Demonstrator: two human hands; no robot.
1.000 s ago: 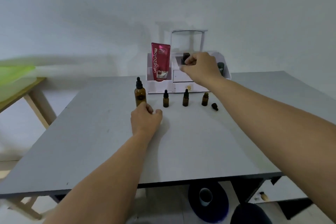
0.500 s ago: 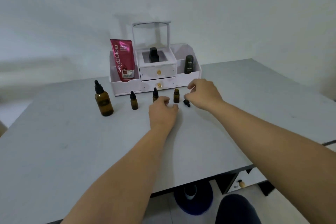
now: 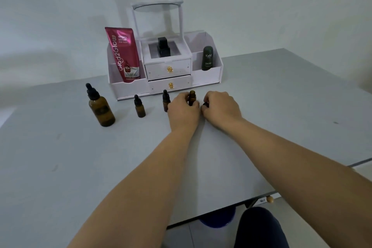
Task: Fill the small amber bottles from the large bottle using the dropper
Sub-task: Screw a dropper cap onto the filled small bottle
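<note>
A large amber bottle with a black dropper cap stands at the left of the grey table. Two capped small amber bottles stand to its right. A third small bottle is uncapped; my left hand grips its lower part. My right hand curls over the loose black dropper cap lying just right of that bottle; most of the cap is hidden.
A white organiser with two drawers stands at the back, holding a pink tube, a black bottle and a dark green bottle. The table's front edge runs near my knee.
My right hand came down from the organiser to the loose cap. My left hand moved right from beside the large bottle and took hold of the uncapped small bottle. The camera view shifted right.
</note>
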